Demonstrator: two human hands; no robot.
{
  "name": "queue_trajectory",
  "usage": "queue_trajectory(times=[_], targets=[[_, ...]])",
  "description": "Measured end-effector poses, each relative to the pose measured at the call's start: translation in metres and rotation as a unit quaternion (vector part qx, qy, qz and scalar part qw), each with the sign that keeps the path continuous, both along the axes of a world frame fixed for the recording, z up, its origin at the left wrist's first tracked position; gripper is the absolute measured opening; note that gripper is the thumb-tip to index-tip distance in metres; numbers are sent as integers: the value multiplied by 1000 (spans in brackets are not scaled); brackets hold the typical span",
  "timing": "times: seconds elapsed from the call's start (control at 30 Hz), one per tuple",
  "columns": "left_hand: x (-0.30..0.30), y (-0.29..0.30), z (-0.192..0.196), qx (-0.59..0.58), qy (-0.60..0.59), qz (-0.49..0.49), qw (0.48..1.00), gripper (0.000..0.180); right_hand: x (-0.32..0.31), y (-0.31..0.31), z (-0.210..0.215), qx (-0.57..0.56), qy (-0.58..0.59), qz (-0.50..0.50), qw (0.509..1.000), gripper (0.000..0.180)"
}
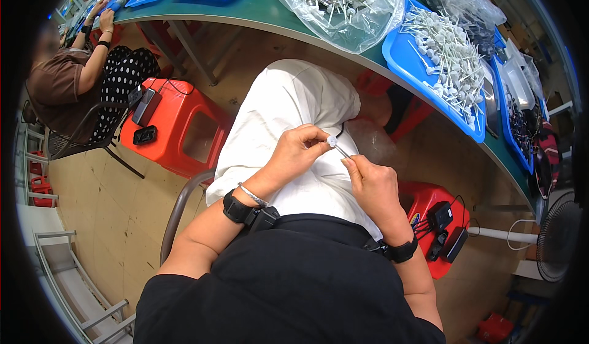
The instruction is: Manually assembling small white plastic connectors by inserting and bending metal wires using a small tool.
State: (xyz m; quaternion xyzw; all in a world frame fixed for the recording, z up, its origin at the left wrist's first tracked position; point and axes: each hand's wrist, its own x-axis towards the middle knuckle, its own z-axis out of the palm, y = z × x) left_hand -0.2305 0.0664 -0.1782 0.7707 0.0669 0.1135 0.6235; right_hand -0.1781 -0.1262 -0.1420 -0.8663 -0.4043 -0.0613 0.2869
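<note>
Green table [245,4] ahead; white piece [332,141] tight in left hand [293,154], near right hand [377,187] firm on grey rod [343,152].

This is looking like a workshop or small factory floor: blue trays [402,58] are lining a long green table [245,7], holding heaps of small white-headed sticks [451,55], and a clear bag [353,42] is bulging with more. A co-worker [61,89] is sitting farther along, red plastic stools [165,141] are standing about, and a fan [558,239] is standing at the right.
</note>
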Motion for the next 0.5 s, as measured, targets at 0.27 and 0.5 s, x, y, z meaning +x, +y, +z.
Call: queue_trajectory(times=[0.27, 0.5], targets=[[1, 0, -2, -3, 0, 3, 1000, 12, 1, 0, -2, 3, -6, 3, 1000, 25], [0, 0, -1, -8, 1, 4, 1000, 12, 1, 0, -3, 1, -10, 4, 1000, 25]])
